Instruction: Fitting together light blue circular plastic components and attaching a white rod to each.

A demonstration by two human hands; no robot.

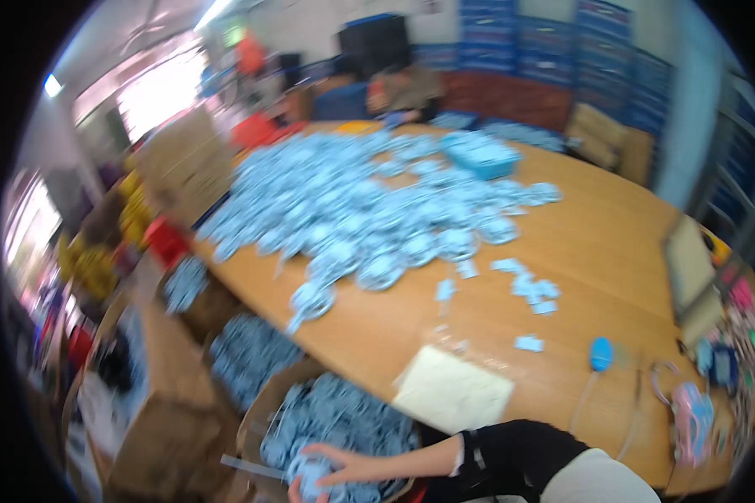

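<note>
Table (612, 251) in tan wood spreads across most of the view, its left edge running down toward the lower middle. Blue drawers (547, 46) stand behind its far end, and a person (407, 92) is there, blurred. Much of the tabletop lies under a heap (335, 193) of pale blue bundles, many of them round and flat. A tall carton (189, 168) stands at the left edge, while an open box (250, 434), full of blue pieces (344, 415), sits below the near edge. A turquoise tub (491, 168) is set among the far bundles. Near the front lies a cream sheet (453, 390). The right hand (337, 464) reaches over the open box, half open, fingers spread around a blue bundle (309, 474) that it holds just above the pieces. Fingertips at the bundle's lower side may be the left hand's; I cannot tell, nor how open that hand is. Small blue cards (531, 290) and a blue bulb (601, 354) lie rightward.
</note>
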